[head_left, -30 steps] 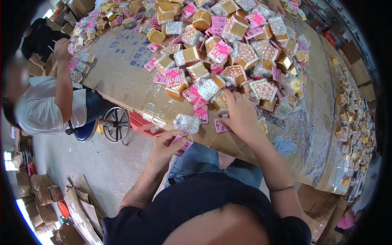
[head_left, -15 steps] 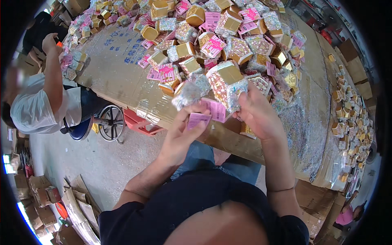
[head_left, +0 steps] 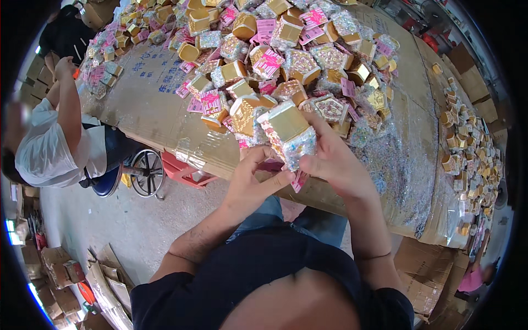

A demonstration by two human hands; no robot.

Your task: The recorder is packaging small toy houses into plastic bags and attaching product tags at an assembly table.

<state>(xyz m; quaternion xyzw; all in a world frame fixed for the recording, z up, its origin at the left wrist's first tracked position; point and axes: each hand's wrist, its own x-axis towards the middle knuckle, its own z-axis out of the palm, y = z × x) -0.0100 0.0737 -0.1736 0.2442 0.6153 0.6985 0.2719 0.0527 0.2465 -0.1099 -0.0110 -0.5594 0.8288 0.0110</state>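
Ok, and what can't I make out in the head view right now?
- Held house-shaped ornament: far side, turned away from the camera.
- Right hand: how far it wraps round, hidden behind the ornament.
- Pink tag: partly covered by the hands.
- Ornament pile: far end, cut off by the top edge.
- Ornaments at far right: details too small.

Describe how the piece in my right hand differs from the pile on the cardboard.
The piece is held up in your right hand; the pile rests on the cardboard. The piece is single; the pile is many. The piece turns a plain gold side up; the pile lies at mixed angles. Both show gold and glitter.
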